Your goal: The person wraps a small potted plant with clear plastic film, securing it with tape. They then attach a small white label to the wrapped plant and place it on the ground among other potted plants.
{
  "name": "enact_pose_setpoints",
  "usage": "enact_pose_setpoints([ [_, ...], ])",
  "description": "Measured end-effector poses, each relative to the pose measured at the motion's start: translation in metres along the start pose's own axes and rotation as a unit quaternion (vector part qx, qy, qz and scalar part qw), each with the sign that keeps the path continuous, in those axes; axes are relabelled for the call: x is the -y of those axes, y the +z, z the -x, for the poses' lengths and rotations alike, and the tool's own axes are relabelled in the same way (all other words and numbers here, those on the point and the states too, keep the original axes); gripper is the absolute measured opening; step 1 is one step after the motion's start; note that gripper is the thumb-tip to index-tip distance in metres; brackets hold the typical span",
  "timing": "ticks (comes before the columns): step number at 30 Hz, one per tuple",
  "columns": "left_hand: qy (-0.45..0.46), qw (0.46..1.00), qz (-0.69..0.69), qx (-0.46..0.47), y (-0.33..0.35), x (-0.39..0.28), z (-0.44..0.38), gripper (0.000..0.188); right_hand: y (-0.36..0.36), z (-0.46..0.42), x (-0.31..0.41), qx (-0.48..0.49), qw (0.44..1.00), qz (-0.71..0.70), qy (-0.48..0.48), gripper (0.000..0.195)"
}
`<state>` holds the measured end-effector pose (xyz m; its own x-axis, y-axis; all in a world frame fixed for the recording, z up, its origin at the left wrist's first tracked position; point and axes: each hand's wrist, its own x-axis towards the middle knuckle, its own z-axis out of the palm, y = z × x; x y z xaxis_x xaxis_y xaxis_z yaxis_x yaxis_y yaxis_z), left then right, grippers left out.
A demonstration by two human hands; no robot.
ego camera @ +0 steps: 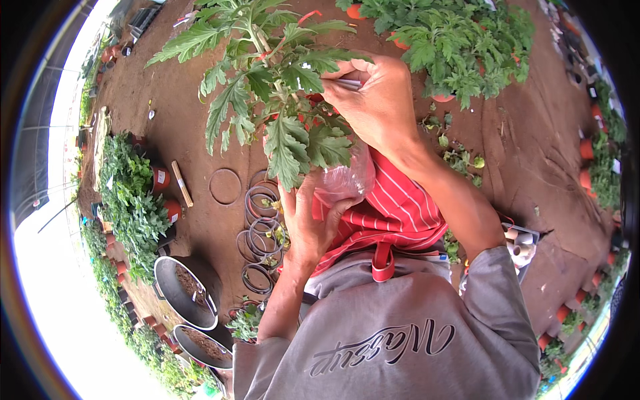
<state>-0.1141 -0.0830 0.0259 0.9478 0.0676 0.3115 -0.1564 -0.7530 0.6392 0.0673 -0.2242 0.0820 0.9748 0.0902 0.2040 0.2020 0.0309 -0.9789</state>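
Observation:
A leafy plant resembling a chrysanthemum (285, 135) stands before me, its stem held to a thin stake by red ties (265, 55). Beneath its leaves is clear plastic (350, 172), apparently wrapped around a pot that is mostly hidden. My left hand (307, 212) grips the plastic from the near side, thumb and fingers spread around it. On the right side of the foliage, my right hand (377, 95) pinches a slim whitish stick-like tool (348, 83). Leaves cover its fingertips and the tool's far end.
Several wire rings (264, 235) lie on the soil left of me, near a bundle of sticks (182, 183). Two black tubs (165, 280) hold soil. Potted plants stand at left (130, 200) and upper right (460, 45). A crate (525, 247) sits by my right elbow.

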Motion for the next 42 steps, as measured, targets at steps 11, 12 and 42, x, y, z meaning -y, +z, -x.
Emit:
enact_pose_setpoints([
  [11,0.021,0.999,-0.011,-0.028,0.002,0.002,-0.002,0.093,0.019,-0.018,-0.01,-0.05,0.998,-0.003,-0.048,0.011],
  [12,0.023,0.999,-0.012,-0.028,0.002,0.002,-0.002,0.093,0.021,-0.02,-0.014,-0.05,0.997,-0.014,-0.061,0.012],
  [42,0.048,0.998,-0.022,-0.034,0.006,0.001,0.002,0.093,0.039,-0.018,0.002,-0.016,0.977,0.179,-0.113,0.031],
])
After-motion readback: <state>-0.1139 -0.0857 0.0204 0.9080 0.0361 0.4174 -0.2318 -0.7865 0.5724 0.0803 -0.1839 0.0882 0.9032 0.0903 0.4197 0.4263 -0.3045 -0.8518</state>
